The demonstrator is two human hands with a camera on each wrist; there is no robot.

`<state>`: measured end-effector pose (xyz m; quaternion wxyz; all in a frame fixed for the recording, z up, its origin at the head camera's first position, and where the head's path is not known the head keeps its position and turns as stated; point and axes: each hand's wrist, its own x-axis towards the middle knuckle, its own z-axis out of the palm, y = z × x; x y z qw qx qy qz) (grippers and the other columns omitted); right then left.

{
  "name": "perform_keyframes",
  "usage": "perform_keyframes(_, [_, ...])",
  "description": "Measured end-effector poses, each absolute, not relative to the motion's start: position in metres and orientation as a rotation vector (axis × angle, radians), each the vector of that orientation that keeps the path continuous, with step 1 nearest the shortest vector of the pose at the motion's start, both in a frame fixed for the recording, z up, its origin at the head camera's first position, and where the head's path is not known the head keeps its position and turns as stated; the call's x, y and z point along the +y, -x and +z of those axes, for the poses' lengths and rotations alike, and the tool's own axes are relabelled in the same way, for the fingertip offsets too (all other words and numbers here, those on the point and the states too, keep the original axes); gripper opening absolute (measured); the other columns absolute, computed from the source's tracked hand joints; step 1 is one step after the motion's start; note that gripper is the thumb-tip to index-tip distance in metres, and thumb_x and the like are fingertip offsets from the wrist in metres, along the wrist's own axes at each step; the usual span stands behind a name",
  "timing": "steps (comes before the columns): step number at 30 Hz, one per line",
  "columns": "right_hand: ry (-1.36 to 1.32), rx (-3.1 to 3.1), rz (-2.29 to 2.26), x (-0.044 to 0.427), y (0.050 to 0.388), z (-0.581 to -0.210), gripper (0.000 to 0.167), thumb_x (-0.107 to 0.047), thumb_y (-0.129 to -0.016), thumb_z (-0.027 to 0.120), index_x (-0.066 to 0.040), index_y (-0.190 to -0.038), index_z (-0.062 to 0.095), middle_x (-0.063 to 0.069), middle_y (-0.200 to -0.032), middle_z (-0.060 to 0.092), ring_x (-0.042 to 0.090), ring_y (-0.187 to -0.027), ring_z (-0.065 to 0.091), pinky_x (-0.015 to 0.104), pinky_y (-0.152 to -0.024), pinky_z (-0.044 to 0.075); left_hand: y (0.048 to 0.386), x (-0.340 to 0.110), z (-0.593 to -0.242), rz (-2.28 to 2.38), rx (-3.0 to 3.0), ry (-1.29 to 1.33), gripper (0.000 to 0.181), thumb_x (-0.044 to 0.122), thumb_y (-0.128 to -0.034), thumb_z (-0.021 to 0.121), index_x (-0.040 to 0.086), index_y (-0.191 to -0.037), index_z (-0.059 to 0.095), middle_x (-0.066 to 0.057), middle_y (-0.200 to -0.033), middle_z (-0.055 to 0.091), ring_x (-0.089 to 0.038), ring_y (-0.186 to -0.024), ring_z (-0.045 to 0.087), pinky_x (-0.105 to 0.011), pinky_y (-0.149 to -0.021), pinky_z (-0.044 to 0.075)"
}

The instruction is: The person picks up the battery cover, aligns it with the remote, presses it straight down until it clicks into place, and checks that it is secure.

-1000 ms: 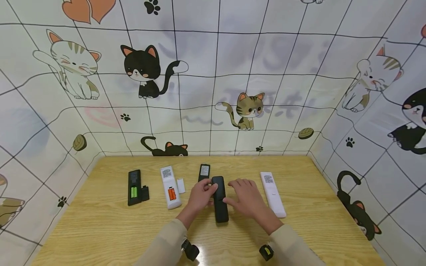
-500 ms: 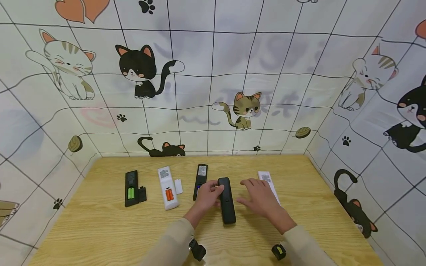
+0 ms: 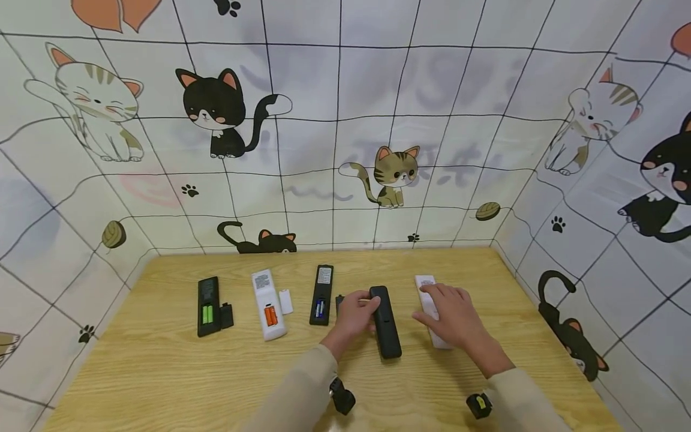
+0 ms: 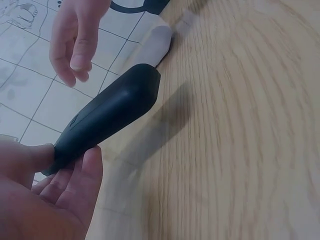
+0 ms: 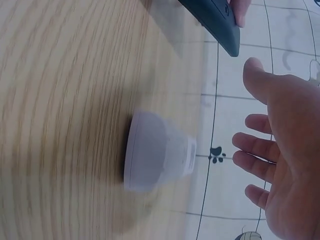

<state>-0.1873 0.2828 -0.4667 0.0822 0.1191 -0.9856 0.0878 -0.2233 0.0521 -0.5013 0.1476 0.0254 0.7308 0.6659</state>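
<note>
My left hand (image 3: 353, 317) pinches the upper end of a black remote control (image 3: 387, 327) between thumb and fingers. In the left wrist view the remote tilts above the table and casts a shadow on it. My right hand (image 3: 459, 318) hovers over a white remote control (image 3: 424, 281), fingers loosely extended. The right wrist view shows that hand holding nothing, apart from the white remote (image 5: 155, 155). Left of my left hand lies another black remote (image 3: 324, 279) with batteries in its uncovered compartment. A small dark piece (image 3: 339, 300) beside it is partly hidden by that hand.
Further left lie a white remote (image 3: 263, 285) with orange batteries, its white cover (image 3: 286, 302) alongside, and a black remote (image 3: 207, 291) with green batteries beside a black cover (image 3: 226, 315). A cat-print sheet (image 3: 308, 150) stands behind the wooden table (image 3: 162, 372).
Both hands have moved right, the left carrying the black remote along. My right hand has come over the white remote. The remote with blue batteries, earlier partly covered, now shows fully.
</note>
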Motion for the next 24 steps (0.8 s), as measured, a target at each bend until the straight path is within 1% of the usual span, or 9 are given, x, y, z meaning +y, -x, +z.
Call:
perform_keyframes(3, [-0.32,-2.957,0.267,0.291,0.186,-0.464,0.065,-0.048,-0.089,0.066,-0.007,-0.136,0.052,0.017,-0.133,0.057,0.039,-0.124,0.051,0.062,-0.106,0.032,0.226,0.06,-0.501,1.893,2.132,-0.066,0.036,0.026,-0.0977,0.06,0.004,-0.126,0.061,-0.015,-0.111,0.071,-0.018,-0.084,0.07,-0.038,-0.061,0.06])
perform_keyframes(9, [-0.278,-2.972,0.255,0.301,0.183,-0.461,0.066,-0.048,-0.089,0.066,-0.005,-0.137,0.051,0.018,-0.132,0.058,0.04,-0.122,0.052,0.062,-0.104,0.032,0.231,0.074,-0.499,1.843,2.157,0.0,0.034,0.025,-0.0981,0.059,0.004,-0.125,0.061,-0.011,-0.107,0.07,-0.013,-0.077,0.066,-0.033,-0.061,0.059])
perform_keyframes(15, [-0.253,-2.974,0.25,0.305,0.181,-0.465,0.066,-0.048,-0.088,0.066,-0.006,-0.137,0.051,0.017,-0.131,0.058,0.04,-0.122,0.052,0.063,-0.103,0.033,0.237,0.089,-0.505,1.797,2.21,0.06,0.032,0.023,-0.0973,0.06,0.005,-0.124,0.063,-0.009,-0.102,0.07,-0.012,-0.073,0.068,-0.029,-0.058,0.059])
perform_keyframes(21, [-0.251,-2.976,0.244,0.304,0.18,-0.466,0.066,-0.048,-0.089,0.066,-0.006,-0.137,0.051,0.017,-0.131,0.058,0.04,-0.122,0.053,0.063,-0.104,0.033,0.24,0.101,-0.507,1.719,2.309,0.101,0.034,0.025,-0.0968,0.061,0.007,-0.125,0.063,-0.01,-0.108,0.069,-0.013,-0.075,0.068,-0.027,-0.056,0.057])
perform_keyframes(24, [-0.25,-2.984,0.252,0.304,0.178,-0.466,0.065,-0.048,-0.089,0.065,-0.006,-0.137,0.051,0.017,-0.131,0.058,0.04,-0.122,0.052,0.063,-0.104,0.033,0.24,0.105,-0.507,1.662,2.337,0.1,0.038,0.025,-0.0966,0.061,0.006,-0.13,0.059,-0.013,-0.112,0.067,-0.014,-0.07,0.068,-0.026,-0.054,0.056])
